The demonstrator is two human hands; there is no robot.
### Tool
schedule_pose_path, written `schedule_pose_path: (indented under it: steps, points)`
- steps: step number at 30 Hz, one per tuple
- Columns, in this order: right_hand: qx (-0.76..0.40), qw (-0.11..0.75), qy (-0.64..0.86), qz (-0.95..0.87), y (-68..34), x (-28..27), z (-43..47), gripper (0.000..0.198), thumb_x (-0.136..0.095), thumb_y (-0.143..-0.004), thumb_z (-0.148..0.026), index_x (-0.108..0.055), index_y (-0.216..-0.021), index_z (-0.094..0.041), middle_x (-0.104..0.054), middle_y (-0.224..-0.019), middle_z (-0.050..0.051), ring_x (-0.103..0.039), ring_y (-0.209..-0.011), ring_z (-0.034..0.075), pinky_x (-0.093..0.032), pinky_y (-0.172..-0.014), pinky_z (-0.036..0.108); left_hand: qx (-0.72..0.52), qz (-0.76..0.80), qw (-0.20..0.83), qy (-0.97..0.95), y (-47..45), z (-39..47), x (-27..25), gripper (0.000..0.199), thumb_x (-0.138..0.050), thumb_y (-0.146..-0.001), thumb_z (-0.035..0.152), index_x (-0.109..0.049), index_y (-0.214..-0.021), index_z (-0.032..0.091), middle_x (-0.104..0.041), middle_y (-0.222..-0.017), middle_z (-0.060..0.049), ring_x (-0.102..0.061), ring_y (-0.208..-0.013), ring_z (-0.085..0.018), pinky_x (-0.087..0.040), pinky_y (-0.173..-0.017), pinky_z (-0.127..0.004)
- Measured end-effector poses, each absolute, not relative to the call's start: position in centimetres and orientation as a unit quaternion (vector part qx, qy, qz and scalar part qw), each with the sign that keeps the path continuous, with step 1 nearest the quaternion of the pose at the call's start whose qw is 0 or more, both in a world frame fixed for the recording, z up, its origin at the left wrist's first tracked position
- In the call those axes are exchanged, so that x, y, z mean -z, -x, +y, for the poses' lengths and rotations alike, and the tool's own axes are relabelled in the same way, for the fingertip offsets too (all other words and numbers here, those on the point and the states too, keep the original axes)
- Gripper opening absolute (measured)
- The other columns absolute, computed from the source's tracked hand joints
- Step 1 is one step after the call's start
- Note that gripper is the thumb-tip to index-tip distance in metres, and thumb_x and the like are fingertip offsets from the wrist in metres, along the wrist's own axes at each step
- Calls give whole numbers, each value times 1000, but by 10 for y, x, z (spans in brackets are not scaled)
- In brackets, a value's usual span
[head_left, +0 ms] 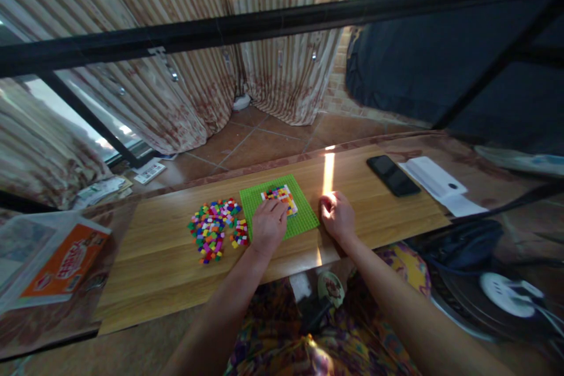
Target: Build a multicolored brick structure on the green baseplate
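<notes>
A green studded baseplate [306,217] lies on a wooden board. On it is a patch of small colourful bricks [291,200], with white ones along its edge. My left hand [268,224] is over the plate, its fingers bent together at the near side of the patch. Whatever is under those fingertips is hidden. My right hand [338,215] rests on the board just right of the plate, curled into a loose fist with nothing visible in it. Left of the plate is a loose pile of small multicoloured bricks [214,223].
The wooden board [163,247] also carries a black phone [393,175] at its right. White papers [440,182] lie beyond the phone. A clear plastic container [35,247] with an orange label stands at the left. A dark metal bar [247,26] crosses in front of curtains.
</notes>
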State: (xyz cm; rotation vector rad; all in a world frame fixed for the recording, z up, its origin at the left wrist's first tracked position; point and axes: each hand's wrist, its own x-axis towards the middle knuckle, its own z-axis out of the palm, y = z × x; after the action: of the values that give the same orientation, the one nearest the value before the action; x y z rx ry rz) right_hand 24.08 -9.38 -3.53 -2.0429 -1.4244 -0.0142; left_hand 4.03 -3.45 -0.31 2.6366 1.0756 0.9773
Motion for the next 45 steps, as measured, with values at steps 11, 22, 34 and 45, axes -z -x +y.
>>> schedule_pose_path:
  steps: [11, 22, 34, 45]
  points:
    - [8, 312, 777, -547, -239, 35, -95, 22, -43, -89, -21, -61, -76, -20, -58, -79, 8, -51, -78, 22, -38, -70, 32, -216, 359, 9, -908, -43, -42, -8, 21, -47, -93, 17, -65, -83, 16, -65, -87, -10, -57, -86, -23, -47, -81, -37]
    - [25, 319, 766, -558, -242, 39, -96, 24, -42, -90, -23, -64, -80, -18, -58, -80, 7, -52, -79, 21, -38, -70, 31, -293, 401, 79, -865, -27, -61, -17, 28, -48, -91, 14, -62, -115, 14, -65, -115, -13, -57, -105, -25, -49, -94, -41]
    - [35, 321, 765, -558, -245, 44, -97, 19, -46, -87, -25, -63, -80, -19, -57, -80, 6, -50, -77, 20, -37, -68, 31, -298, 563, 74, -767, 95, -94, 5, 15, -54, -86, 17, -66, -95, 20, -68, -98, -8, -62, -94, -25, -52, -85, -40]
    - [34, 310, 765, -563, -245, 42, -98, 21, -45, -89, -25, -62, -80, -21, -59, -82, 8, -53, -80, 23, -39, -69, 33, -272, 550, 44, -788, 87, -85, 17, 14, -58, -85, 21, -69, -93, 22, -69, -102, -8, -61, -99, -26, -48, -90, -42]
